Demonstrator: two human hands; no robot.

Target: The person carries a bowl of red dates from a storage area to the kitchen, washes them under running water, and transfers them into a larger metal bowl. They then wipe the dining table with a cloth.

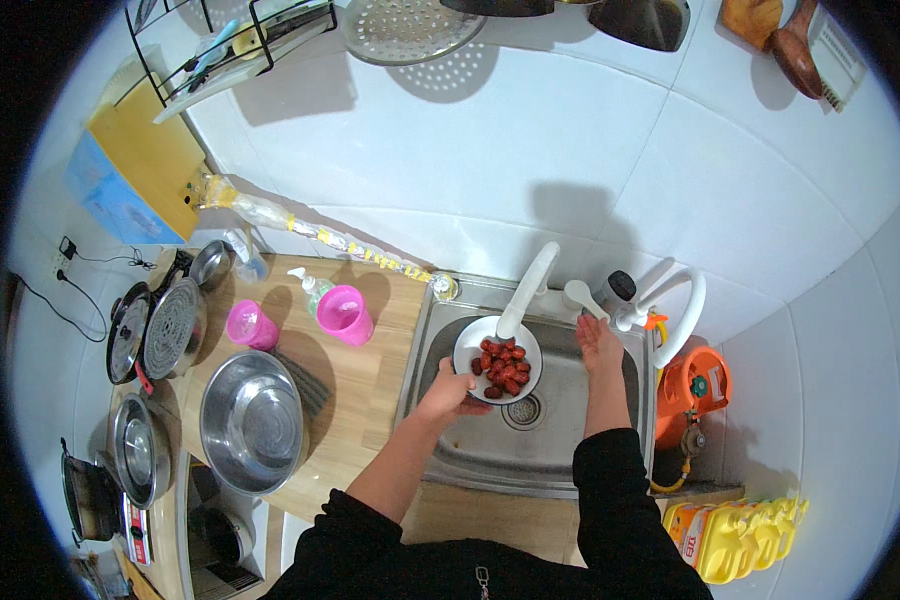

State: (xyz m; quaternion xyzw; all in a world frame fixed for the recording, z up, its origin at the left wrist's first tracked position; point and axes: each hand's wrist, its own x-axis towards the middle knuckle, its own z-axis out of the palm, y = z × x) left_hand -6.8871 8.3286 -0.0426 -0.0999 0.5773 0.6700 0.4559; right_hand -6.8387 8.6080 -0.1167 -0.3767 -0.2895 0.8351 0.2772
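Note:
My left hand (446,394) grips the lower left rim of a white bowl (466,349) with a dark edge, held above the stainless-steel sink (480,454). Several wrinkled red dates, probably jujubes (504,369), lie in it. The white faucet spout (523,296) ends right over the bowl; whether water runs is hard to tell. To the right, my right hand (600,345) has its fingers stretched out at the tip of the white faucet lever (586,298), at or touching it. Below the bowl the drain strainer (523,411) shows in the basin.
Left on the wooden counter (360,420) stand a large metal basin (251,427), pink cups (345,315) and a pump bottle (313,286). A second curved white faucet (686,300) rises at the sink's right. Beyond it are an orange gas cylinder (671,405) and yellow jugs (731,540).

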